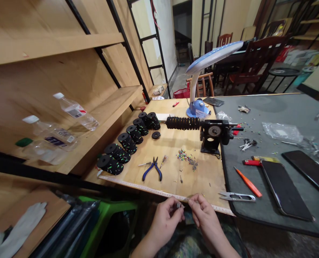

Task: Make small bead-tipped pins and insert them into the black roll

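A tiny dark piece [178, 205] sits pinched between the fingers [175, 202] of the left hand [164, 222], and the fingers [193, 203] of the right hand [203, 216] close on something thin right beside it, so the two sets of fingertips nearly touch. What the piece is cannot be made out: it is too small and mostly covered by the fingertips. Both hands are held low at the near edge of the wooden surface [172, 143], just below the tape measure [148, 189] along that edge. The wrists come up from the bottom of the view, forearms cut off, palms turned toward each other, knuckles curled. Just right of the fingers lie the thread snips [236, 196]; ahead and to the left are the blue pliers [152, 168]; straight ahead is a heap of small beads [187, 158].
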The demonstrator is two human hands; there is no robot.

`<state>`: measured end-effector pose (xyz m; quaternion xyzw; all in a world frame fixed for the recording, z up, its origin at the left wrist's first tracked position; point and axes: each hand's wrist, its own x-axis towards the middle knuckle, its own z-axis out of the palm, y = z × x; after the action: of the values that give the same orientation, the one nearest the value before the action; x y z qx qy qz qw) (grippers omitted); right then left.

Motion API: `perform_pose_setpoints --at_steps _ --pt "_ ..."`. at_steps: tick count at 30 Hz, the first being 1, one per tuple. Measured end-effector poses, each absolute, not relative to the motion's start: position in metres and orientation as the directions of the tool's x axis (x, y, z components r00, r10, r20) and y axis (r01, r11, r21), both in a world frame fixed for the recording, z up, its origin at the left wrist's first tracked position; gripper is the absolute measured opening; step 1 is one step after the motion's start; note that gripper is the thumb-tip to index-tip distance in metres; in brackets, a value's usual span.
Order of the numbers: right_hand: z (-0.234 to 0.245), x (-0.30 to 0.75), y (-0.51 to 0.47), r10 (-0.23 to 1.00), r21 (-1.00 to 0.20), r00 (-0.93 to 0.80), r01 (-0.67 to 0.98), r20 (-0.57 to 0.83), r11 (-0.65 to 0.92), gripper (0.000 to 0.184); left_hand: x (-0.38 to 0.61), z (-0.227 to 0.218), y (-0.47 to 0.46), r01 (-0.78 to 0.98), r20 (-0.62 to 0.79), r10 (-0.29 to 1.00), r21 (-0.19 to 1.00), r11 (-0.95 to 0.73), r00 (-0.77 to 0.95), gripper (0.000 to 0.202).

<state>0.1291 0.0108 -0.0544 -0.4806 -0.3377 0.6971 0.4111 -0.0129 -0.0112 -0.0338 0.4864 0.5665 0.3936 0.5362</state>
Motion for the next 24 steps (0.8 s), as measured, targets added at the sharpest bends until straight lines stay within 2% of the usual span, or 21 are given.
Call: perform_pose_setpoints --at_steps 10,14,21,24 --pt "-0.0503 0.1268 0.0117 0.908 -0.879 -0.143 -0.230 -0.394 -0.418 0.050 -0.0083 -0.0357 -0.0133 0.110 -0.219 0.975 0.971 0.212 0.050 0.012" --pt "-0.0518 0.1249 0.0092 0.914 -0.886 -0.144 -0.228 -0.378 -0.403 0.049 -0.0074 -0.0337 -0.0101 0.143 -0.187 0.982 0.972 0.185 0.001 0.016" --pt "-0.0559 0.1254 0.0102 0.894 -0.904 -0.327 -0.194 -0.306 -0.381 0.046 -0.0059 -0.0294 -0.0043 0.075 -0.223 0.975 0.972 0.223 -0.018 0.020" --pt "-0.0522 0.1301 0.0130 0.866 -0.935 -0.410 -0.078 -0.287 -0.347 0.036 -0.0105 -0.0278 -0.0045 0.128 -0.203 0.978 0.970 0.207 -0.043 0.018"
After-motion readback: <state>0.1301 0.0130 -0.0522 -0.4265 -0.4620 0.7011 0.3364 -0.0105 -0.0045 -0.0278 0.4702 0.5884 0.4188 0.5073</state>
